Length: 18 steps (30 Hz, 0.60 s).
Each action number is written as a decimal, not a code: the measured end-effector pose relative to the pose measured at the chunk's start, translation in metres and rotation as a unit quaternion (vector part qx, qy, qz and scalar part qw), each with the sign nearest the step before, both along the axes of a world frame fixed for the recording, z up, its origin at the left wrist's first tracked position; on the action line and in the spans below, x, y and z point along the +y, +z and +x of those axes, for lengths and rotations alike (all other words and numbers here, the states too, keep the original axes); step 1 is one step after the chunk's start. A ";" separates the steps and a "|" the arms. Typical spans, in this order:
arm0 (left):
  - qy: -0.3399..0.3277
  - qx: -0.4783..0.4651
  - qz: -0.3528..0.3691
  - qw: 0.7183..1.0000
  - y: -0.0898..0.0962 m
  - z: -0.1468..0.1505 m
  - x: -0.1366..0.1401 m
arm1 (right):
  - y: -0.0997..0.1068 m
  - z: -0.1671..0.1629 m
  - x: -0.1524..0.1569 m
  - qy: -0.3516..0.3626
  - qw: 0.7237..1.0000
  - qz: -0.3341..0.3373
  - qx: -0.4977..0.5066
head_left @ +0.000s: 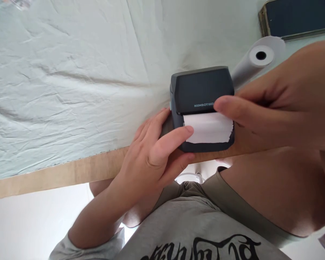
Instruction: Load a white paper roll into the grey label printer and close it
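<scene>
A small dark label printer [202, 86] marked NIIMBOT is at the table's near edge, its lid side facing up. A white paper strip with a ragged right edge [211, 130] lies across its front, below the lid. My left hand [151, 151] grips the printer from the left and below, one finger pressing on the left end of the paper. My right hand [276, 104] holds the right side, with its thumb on the lid by the lettering. The other right fingers are partly hidden behind the thumb and hand.
Behind my right hand lies a white paper roll [246, 68] with a dark core hole. A phone [303, 18] is at the top right. A wrinkled pale cloth [70, 90] covers the table, whose bare wooden edge [89, 169] runs close to my lap.
</scene>
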<state>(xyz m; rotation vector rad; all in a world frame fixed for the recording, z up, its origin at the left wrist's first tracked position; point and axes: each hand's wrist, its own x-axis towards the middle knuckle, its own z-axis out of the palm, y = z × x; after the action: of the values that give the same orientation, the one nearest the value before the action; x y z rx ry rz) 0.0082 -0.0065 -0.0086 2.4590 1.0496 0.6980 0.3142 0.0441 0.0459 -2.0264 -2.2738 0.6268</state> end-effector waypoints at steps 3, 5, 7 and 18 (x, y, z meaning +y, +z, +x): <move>0.012 0.024 0.011 1.000 -0.002 0.000 -0.001 | 0.000 -0.010 0.011 0.006 0.996 -0.024 -0.080; 0.022 0.044 0.009 0.999 -0.002 0.001 -0.002 | -0.007 -0.002 0.012 -0.004 0.999 0.003 -0.050; 0.028 0.049 0.008 0.998 -0.002 0.002 -0.001 | -0.017 0.013 0.010 -0.009 1.000 0.023 -0.013; 0.044 0.046 -0.001 0.998 0.005 0.009 0.006 | -0.005 -0.024 0.023 0.023 0.991 -0.109 -0.069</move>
<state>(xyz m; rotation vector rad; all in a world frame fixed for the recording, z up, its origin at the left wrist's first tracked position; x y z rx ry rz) 0.0173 -0.0004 -0.0035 2.4769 1.1990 0.6162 0.2903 0.0674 0.0411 -2.1817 -2.4307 0.7952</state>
